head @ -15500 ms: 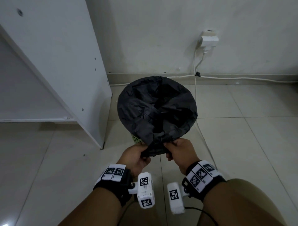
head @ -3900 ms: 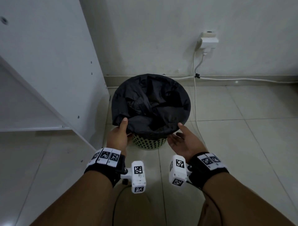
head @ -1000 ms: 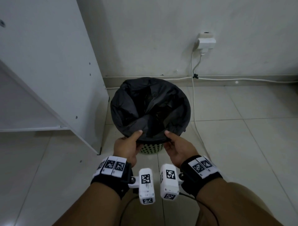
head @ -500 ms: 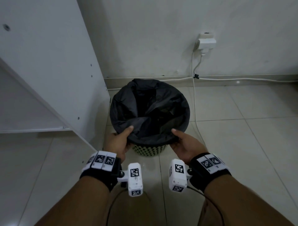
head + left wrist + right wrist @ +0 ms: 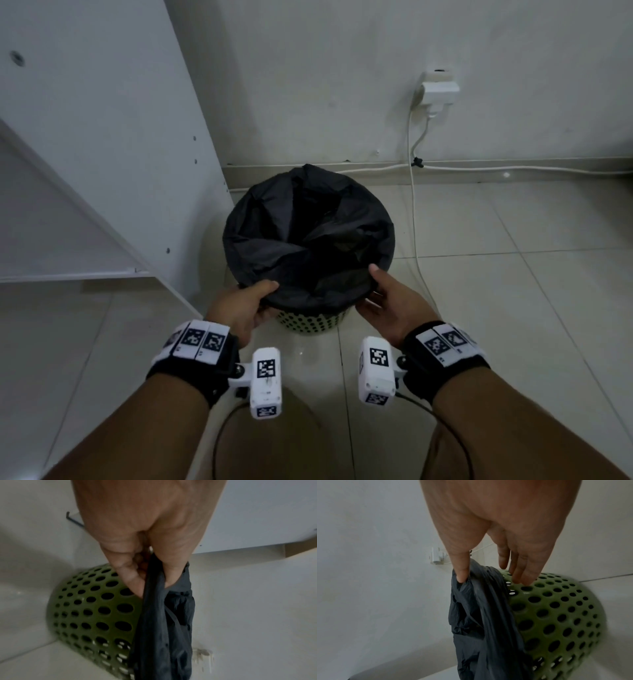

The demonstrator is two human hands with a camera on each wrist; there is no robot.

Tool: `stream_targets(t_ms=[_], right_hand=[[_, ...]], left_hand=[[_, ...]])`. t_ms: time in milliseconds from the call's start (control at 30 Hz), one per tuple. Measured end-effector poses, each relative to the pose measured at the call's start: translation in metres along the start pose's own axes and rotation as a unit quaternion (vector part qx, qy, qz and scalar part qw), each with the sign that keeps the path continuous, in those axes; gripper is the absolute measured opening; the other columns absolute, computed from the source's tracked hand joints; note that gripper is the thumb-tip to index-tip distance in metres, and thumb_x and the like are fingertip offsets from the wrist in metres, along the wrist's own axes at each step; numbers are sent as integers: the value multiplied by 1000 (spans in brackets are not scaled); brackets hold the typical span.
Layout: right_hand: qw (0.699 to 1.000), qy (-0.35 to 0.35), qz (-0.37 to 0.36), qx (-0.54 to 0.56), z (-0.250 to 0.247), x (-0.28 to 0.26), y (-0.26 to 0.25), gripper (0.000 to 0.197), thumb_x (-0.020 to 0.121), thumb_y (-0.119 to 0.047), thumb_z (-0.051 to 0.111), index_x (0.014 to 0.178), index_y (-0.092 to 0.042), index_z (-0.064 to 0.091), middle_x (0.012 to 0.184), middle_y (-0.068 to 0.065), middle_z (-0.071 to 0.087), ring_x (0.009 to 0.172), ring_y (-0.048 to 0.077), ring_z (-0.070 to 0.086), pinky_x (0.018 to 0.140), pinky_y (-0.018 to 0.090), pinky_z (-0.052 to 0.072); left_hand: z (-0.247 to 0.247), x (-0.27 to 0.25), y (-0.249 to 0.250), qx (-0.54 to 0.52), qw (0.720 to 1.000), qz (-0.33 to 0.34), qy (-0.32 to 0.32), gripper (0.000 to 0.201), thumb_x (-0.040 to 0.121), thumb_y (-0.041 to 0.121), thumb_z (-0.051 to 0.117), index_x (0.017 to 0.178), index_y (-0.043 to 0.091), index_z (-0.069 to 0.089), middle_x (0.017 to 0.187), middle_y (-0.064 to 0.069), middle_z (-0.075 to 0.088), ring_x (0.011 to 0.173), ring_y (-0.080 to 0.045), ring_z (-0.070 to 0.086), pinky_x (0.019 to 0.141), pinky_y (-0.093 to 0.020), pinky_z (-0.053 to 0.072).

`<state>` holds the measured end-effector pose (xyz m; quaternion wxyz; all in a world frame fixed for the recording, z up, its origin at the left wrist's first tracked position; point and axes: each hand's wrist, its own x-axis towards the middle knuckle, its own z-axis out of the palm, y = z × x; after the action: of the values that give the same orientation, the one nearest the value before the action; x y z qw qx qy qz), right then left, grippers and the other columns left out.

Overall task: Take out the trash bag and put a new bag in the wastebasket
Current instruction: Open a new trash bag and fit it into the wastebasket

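A black trash bag (image 5: 308, 240) lines the green perforated wastebasket (image 5: 310, 322) on the tiled floor, its mouth open and crumpled. My left hand (image 5: 253, 301) is at the near-left rim. In the left wrist view, the left hand (image 5: 152, 584) pinches the bag's edge (image 5: 168, 628) between thumb and fingers beside the basket wall (image 5: 89, 612). My right hand (image 5: 380, 294) is at the near-right rim. In the right wrist view, the right hand (image 5: 491, 580) presses its thumb into the bag's fold (image 5: 479, 622) while its fingers lie on the outer basket wall (image 5: 556, 615).
A white cabinet panel (image 5: 137, 137) stands close to the basket's left side. A wall socket with a plug (image 5: 438, 90) is behind it, and a white cable (image 5: 414, 222) runs down past the basket's right side. Bare tiled floor (image 5: 513, 308) lies to the right.
Over the last second both hands slid apart along the near rim, from almost touching to the near-left and near-right. The bag's edge now sits stretched over the near rim.
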<state>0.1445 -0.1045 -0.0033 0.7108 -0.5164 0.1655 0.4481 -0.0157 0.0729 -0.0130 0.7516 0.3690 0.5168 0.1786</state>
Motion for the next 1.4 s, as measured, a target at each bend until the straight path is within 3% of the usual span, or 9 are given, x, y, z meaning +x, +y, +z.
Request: stream_targets(t_ms=[167,300,433,600,867,967,1067,1233,1400], right_hand=[[999,-7,29,23,7,-2,1,19,88,-8,69,106,-2,66,94,15,71,81,23,67,61,29,59],[999,5,37,23,16,-4,14,10,87,-2,68,96,-4,67,86,11,71,69,18,66,50,22,55],[998,-23,41,33,22,-10,33,14,86,0,69,99,-5,69,87,9,74,68,16,67,55,22,56],[999,-23,23,23,17,-13,21,9,89,-8,68,98,-6,68,90,11,73,77,20,66,70,28,56],[999,-3,26,41,13,-11,4,14,92,-10,65,104,-3,65,94,13,70,82,23,66,52,26,58],[999,-3,18,36,20,-14,15,10,92,-6,63,102,-4,65,94,13,71,79,22,67,55,28,58],[999,-19,21,27,24,-16,30,12,91,-6,65,103,-5,66,93,12,74,76,21,68,59,28,59],[1000,-4,6,8,19,-17,26,17,88,-11,70,104,-5,67,96,15,72,81,25,67,72,33,56],[999,11,9,35,3,-13,8,27,86,-18,73,109,-6,68,101,15,73,88,27,69,70,36,57]], left_hand=[[-6,1,8,3,999,42,-26,41,92,20,71,131,16,59,117,-5,72,94,-17,70,60,-25,60],[11,-13,-13,-18,999,43,-26,28,84,26,80,110,19,72,109,-4,78,98,-22,74,73,-33,62],[32,-27,-36,-80,997,17,-6,23,88,15,76,107,3,71,103,-12,77,96,-27,74,73,-35,62],[23,-15,-23,-43,999,-9,0,16,89,6,71,105,5,69,103,-13,76,86,-24,72,57,-29,60],[6,-6,-3,9,1000,16,-16,14,92,16,71,106,17,68,100,-4,76,85,-20,71,57,-27,61],[21,-16,-20,-33,999,23,-3,25,85,24,79,108,22,70,104,-2,77,94,-23,73,66,-31,60],[39,-30,-38,-69,997,27,-3,24,87,16,77,109,10,72,104,-9,78,94,-26,74,72,-34,61],[31,-21,-33,-72,997,6,4,22,88,6,72,110,3,71,105,-15,76,87,-25,73,61,-30,61],[4,-8,-10,-4,999,-29,-40,24,91,4,68,115,4,68,106,-14,75,83,-23,70,54,-27,60]])
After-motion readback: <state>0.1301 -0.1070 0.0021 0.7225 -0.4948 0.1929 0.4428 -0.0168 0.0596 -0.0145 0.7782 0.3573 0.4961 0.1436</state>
